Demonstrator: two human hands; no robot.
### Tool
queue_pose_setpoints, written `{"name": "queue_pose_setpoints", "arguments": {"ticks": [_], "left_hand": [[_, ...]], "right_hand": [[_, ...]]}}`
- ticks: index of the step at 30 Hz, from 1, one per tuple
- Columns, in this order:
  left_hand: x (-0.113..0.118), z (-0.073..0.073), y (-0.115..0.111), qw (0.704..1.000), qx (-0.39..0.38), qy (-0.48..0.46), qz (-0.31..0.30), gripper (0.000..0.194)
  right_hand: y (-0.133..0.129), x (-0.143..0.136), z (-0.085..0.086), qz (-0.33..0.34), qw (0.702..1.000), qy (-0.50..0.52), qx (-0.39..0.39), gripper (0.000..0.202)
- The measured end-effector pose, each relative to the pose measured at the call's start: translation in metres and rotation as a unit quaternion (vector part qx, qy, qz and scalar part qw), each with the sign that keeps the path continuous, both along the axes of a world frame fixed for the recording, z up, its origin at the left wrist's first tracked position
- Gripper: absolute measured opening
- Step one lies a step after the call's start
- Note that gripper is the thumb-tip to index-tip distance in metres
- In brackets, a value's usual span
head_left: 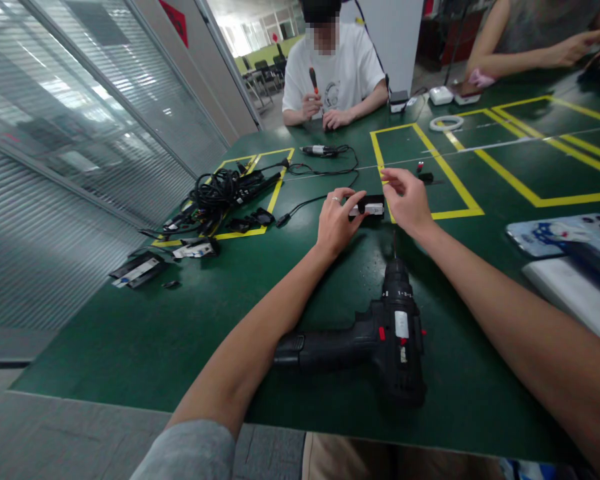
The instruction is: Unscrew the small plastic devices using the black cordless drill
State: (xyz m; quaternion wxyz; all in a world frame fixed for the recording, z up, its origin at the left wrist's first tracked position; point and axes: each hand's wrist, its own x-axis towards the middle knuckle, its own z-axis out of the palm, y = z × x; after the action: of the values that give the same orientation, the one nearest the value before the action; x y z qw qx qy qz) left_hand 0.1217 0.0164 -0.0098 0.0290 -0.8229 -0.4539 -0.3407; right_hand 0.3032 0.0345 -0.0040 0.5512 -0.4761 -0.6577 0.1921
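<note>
My left hand (337, 220) grips a small black box with a white label (375, 208), thumb and fingers closed around its left end. Just right of the box is my right hand (405, 199), its fingers curved and the thumb apart, with nothing visible in it. A black cordless drill (400, 333) lies on its side between my forearms, its bit pointing away from me toward the box. From near my left hand a thin black cable (305, 203) runs left to a plug end.
Coiled black cables (225, 190) and labelled black boxes (195, 249) lie at the left of the green table (220, 347). A phone (555, 233) is at the right. Opposite, a co-worker (350, 73) holds a screwdriver (313, 81). A white ring (446, 123) lies farther back.
</note>
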Motion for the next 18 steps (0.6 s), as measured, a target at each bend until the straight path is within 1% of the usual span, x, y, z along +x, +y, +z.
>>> {"name": "queue_pose_setpoints", "arguments": {"ticks": [1,3,4,5,7,9,10,12,14,15,16,18], "left_hand": [[0.0,0.002,-0.001,1.0,0.008,-0.014,0.006,0.042],[0.001,0.006,-0.004,0.999,0.017,-0.033,0.02,0.041],[0.001,0.009,-0.006,0.999,0.016,-0.037,0.025,0.04],[0.001,0.011,-0.007,0.999,0.012,-0.039,0.027,0.04],[0.002,0.014,-0.009,0.999,-0.001,-0.039,0.02,0.041],[0.002,0.014,-0.007,0.999,-0.016,-0.036,0.008,0.047],[0.003,0.013,-0.005,0.999,-0.021,-0.032,0.0,0.051],[0.004,0.006,0.003,0.999,-0.031,-0.013,-0.019,0.058],[0.005,-0.002,0.012,0.998,-0.052,0.011,-0.036,0.056],[0.005,-0.006,0.017,0.997,-0.067,0.018,-0.041,0.051],[0.005,-0.01,0.021,0.996,-0.081,0.019,-0.043,0.046],[0.004,-0.015,0.025,0.995,-0.095,0.005,-0.042,0.04]], "right_hand": [[-0.006,-0.006,0.008,0.034,0.999,-0.007,-0.005,0.045],[-0.017,-0.021,0.019,0.121,0.991,-0.027,-0.042,0.06],[-0.022,-0.029,0.022,0.141,0.988,-0.039,-0.046,0.065],[-0.025,-0.036,0.024,0.143,0.987,-0.055,-0.04,0.065],[-0.027,-0.044,0.022,0.137,0.988,-0.064,-0.041,0.06],[-0.024,-0.043,0.018,0.114,0.991,-0.05,-0.054,0.055],[-0.021,-0.039,0.016,0.094,0.993,-0.041,-0.058,0.053],[-0.015,-0.026,0.012,0.034,0.998,-0.039,-0.039,0.048],[-0.011,-0.012,0.008,-0.012,0.998,-0.055,-0.007,0.042],[-0.01,-0.005,0.006,-0.021,0.997,-0.073,0.0,0.039],[-0.009,0.001,0.004,-0.022,0.995,-0.095,-0.003,0.038],[-0.008,0.008,-0.001,-0.004,0.988,-0.15,-0.02,0.039]]}}
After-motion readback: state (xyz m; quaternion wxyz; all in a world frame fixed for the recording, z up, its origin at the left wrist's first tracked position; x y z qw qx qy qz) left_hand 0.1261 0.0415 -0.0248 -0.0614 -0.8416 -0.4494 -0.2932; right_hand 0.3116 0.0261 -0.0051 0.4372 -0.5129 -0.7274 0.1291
